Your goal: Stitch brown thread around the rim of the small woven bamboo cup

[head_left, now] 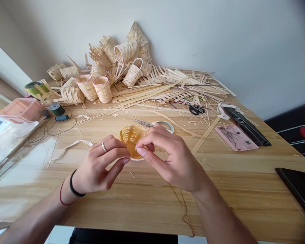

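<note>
Basket [129, 137], small, woven: one. It has amber strips in an open weave, with its mouth tipped toward the camera and a pale rim at its lower edge. It is held just above the middle of the table [244, 189].

Left hand [99, 166]: pinches the rim between thumb and fingers.
Right hand [167, 152]: fingertips closed on the rim's other side.
Brown thread [183, 206]: one, trailing below the right hand.
Scissors: two, white-handled [155, 123] and black-handled [197, 109].
Spools: two, green [56, 109] and blue [61, 118].
Pink card [236, 137]: one.
Heap of pale baskets [122, 57]: count cannot be told.
</note>
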`<state>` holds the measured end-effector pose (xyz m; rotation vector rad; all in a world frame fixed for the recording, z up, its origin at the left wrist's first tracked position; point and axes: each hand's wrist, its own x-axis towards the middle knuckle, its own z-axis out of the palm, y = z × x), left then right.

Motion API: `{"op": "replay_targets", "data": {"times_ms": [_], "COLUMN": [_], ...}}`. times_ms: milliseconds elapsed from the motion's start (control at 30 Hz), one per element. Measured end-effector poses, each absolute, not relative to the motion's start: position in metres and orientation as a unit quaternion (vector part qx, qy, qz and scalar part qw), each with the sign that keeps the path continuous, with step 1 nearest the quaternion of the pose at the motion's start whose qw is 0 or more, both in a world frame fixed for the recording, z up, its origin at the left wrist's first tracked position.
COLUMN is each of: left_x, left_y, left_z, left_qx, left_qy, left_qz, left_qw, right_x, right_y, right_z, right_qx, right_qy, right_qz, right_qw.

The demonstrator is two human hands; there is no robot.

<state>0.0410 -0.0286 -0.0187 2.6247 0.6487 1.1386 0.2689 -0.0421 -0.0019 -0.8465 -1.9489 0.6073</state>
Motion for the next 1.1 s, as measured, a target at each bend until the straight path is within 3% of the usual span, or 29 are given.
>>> {"op": "replay_targets", "data": {"times_ms": [533,1100], "left_x": [0.0426,0.0428], "left_y": [-0.0297,-0.0268], "left_z": [-0.02,-0.023], "left_qx": [0.896,0.9], "left_qy": [0.196,0.194], "left_qz": [0.387,0.382], "left_qw": [0.097,0.08], "right_x": [0.262,0.2628], "right_y": [-0.0467,-0.0467], "right_z": [-0.0047,-0.005], "right_qx": [-0.337,-0.338], "right_qy": [-0.83,-0.833], "right_qz": [0.239,0.245], "right_qw": [0.374,0.363]}}
